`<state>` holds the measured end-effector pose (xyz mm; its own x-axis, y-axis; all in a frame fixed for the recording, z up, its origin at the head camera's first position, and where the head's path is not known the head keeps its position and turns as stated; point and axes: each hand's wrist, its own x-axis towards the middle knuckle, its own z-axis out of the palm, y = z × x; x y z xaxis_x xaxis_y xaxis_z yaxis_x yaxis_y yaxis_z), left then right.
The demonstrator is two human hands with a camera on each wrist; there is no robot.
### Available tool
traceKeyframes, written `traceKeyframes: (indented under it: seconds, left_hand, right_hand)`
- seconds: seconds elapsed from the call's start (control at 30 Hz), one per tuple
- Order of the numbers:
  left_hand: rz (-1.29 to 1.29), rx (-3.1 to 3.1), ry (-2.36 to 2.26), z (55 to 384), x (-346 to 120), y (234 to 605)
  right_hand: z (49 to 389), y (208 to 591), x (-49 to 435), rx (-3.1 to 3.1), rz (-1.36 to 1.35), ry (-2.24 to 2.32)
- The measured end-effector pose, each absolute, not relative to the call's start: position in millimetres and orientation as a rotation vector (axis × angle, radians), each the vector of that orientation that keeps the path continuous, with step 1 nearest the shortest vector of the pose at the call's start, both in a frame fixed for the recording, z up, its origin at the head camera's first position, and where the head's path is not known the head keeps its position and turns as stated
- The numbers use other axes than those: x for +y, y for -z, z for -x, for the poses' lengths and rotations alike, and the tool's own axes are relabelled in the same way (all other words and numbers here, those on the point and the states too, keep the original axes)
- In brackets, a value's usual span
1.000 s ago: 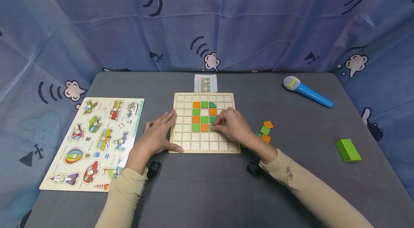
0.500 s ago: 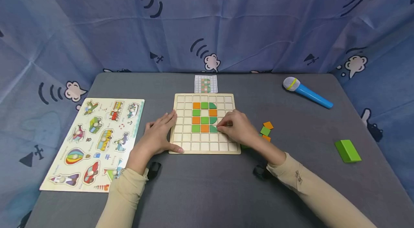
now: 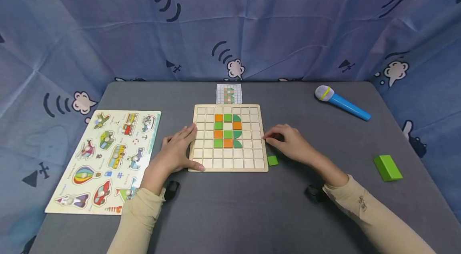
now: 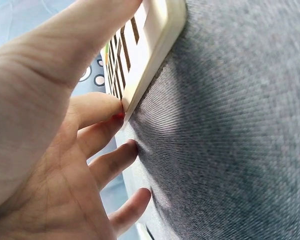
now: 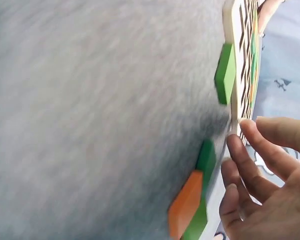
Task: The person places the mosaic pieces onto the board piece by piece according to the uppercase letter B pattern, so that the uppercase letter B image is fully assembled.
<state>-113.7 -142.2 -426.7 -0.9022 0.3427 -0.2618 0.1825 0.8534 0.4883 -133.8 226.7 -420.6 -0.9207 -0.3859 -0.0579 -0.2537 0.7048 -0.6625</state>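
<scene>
A square wooden grid board (image 3: 230,169) lies at the middle of the table, with orange, light green and dark green tiles set in several cells. My left hand (image 3: 174,152) rests against its left side, fingers spread along the edge and thumb at the front left corner. Just past the right edge is my right hand (image 3: 291,142), with loosely bent fingers and nothing seen between them. A light green square tile (image 3: 272,160) lies against the board's right side. In the right wrist view an orange tile (image 5: 185,205) and a dark green tile (image 5: 206,162) lie below the fingertips.
A small pattern card (image 3: 229,94) lies behind the board. At left is a wooden vehicle puzzle (image 3: 124,136), partly under the left sleeve. A blue toy microphone (image 3: 343,104) lies at the back right, and a green block (image 3: 388,168) sits farther right.
My right hand has moved off the dark green quarter-round tile in the grid and rightward to beside the board, now covering the loose tiles there. My left hand has stayed in place.
</scene>
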Motion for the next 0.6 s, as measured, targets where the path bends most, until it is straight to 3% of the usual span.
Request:
traceKeyframes:
  seconds: [0.6]
  left_hand:
    - [-0.415,2.695,-0.652,113.4,-144.2,427.7]
  right_hand:
    - [132.9,401.2,274.5,2.524,0.504,0.867]
